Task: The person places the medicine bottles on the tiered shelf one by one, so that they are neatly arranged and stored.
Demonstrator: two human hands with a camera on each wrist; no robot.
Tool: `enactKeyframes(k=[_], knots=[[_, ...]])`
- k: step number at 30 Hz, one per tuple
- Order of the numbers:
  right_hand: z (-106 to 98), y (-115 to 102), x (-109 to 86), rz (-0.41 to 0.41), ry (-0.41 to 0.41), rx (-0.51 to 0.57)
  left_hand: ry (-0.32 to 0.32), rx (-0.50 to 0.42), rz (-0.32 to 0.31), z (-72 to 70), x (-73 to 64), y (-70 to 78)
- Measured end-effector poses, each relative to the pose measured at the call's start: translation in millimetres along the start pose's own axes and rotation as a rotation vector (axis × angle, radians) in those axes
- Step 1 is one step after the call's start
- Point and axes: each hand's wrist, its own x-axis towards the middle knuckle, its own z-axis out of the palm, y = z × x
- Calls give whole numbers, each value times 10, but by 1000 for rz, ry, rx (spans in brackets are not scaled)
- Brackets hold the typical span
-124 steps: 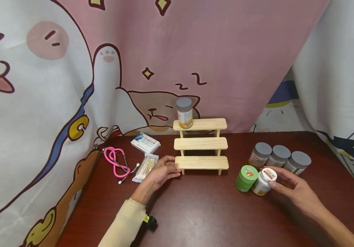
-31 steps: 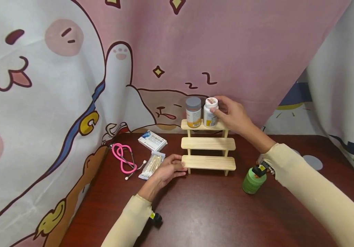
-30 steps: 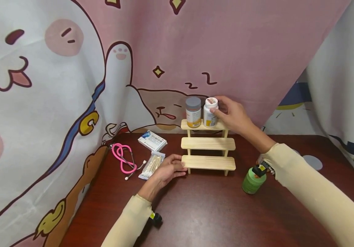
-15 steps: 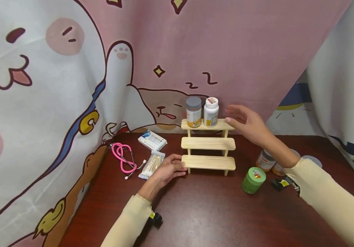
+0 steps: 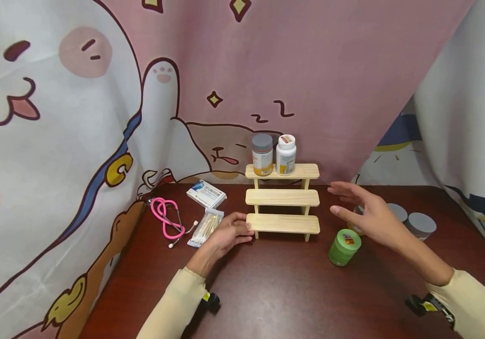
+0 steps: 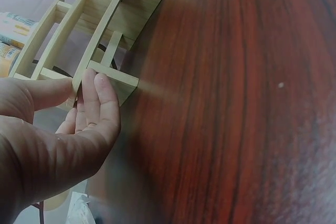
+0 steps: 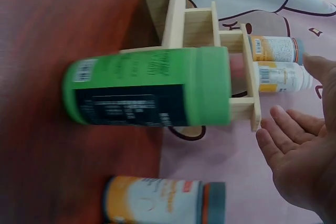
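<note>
A three-tier wooden display stand stands on the table. My left hand pinches the left end of its lowest tier, and the left wrist view shows the thumb on top with fingers underneath. On the top tier, a grey-capped bottle and a white bottle stand upright side by side. My right hand hangs to the right of the stand, fingers extended and holding nothing. Just below it is a green jar on the table. The hand partly hides a grey-capped bottle behind it.
Two more grey-capped bottles stand at the right. To the left lie a pink stethoscope, a pack of cotton swabs and a white medicine box. A printed cloth hangs behind the dark wooden table.
The white bottle went from beside the green jar onto the top tier. My right hand has let go of it and drawn back right and down. The left hand keeps its hold.
</note>
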Motion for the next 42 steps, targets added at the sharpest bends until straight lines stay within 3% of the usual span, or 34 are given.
enactKeyframes(k=[3,11,21,29,42], knots=[[26,72,-126,-23,6,-22,6,-3,1,-5,-2,-5],[108,311,-428,-85,-14,43,-5,0,-3,-5,2,-8],[290,643,-561,-143,-61,90,-8,1,-3,-27,16,-21],[430,708,-587,-100,-102,144,-7,1,-1,-31,32,-37],[459,737,-569,-33,-129,202,-7,-13,-1,-40,31,-45]])
